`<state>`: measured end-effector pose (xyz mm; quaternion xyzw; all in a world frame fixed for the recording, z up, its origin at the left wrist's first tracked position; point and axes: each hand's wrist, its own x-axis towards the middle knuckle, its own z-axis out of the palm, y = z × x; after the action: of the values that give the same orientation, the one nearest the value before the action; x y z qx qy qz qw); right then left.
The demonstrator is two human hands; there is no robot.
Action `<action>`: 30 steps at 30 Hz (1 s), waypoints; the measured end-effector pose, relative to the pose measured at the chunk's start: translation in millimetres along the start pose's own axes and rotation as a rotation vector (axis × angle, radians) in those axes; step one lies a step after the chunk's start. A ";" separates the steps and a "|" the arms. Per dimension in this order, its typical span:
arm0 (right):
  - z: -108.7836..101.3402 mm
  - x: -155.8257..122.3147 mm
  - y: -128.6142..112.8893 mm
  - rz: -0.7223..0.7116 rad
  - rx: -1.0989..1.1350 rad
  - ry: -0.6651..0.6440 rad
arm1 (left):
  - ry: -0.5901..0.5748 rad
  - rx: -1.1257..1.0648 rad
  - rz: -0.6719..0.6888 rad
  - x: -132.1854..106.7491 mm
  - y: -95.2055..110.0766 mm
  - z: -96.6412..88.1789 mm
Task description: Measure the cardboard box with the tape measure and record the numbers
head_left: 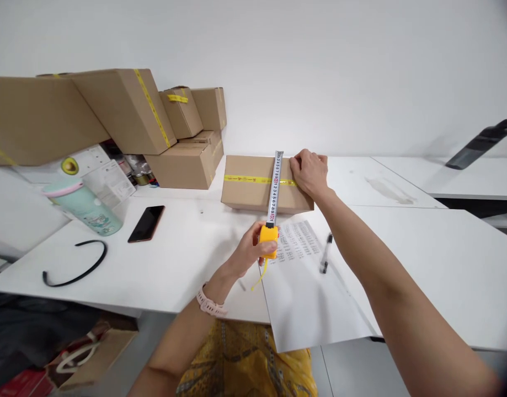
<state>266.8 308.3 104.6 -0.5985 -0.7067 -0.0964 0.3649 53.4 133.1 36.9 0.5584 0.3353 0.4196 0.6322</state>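
Observation:
My left hand (253,248) is closed around the yellow case of a tape measure (268,241), with a yellow strap hanging below it. The silver blade (275,184) is drawn out across the top of a cardboard box (249,190) sealed with yellow tape, reaching its far edge. My right hand (310,170) lies over the right end of that box, its fingers bent on the top beside the blade; it grips the box there. Just in front of the box lies a printed sheet of paper (315,309), overhanging the table's front edge, with a pen (326,253) on it.
Several cardboard boxes (121,110) are stacked at the back left. Before them stand a mint green tumbler (85,207), a phone (146,224) and a black headband-like curve (77,275). A dark bottle-shaped object (480,144) is far right. A paper bag (96,358) sits below the table (435,275).

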 end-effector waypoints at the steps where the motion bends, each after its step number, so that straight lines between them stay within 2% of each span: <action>1: 0.2 1.1 -0.2 -0.002 0.001 -0.005 | 0.005 -0.007 -0.005 -0.4 -2.5 -1.2; 4: 1.2 4.3 0.3 -0.023 0.009 -0.030 | -0.004 -0.034 -0.023 -2.0 -8.1 -2.6; 11: 1.7 6.1 2.7 -0.243 -0.035 -0.064 | -0.001 -0.093 -0.042 -2.0 -17.4 1.9; 16: 2.4 6.5 3.4 -0.243 -0.043 -0.093 | -0.021 -0.045 -0.045 -1.3 -23.9 -2.0; 24: 7.4 4.2 5.2 -0.245 -0.026 -0.042 | -0.075 0.064 -0.096 -2.5 -30.2 -21.1; 30: 7.5 1.6 4.5 -0.242 -0.058 -0.034 | -0.079 0.053 -0.114 -3.2 -30.4 -21.8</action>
<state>267.9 315.1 98.9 -0.5208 -0.7766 -0.1499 0.3212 37.3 138.8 3.4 0.5709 0.3524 0.3513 0.6530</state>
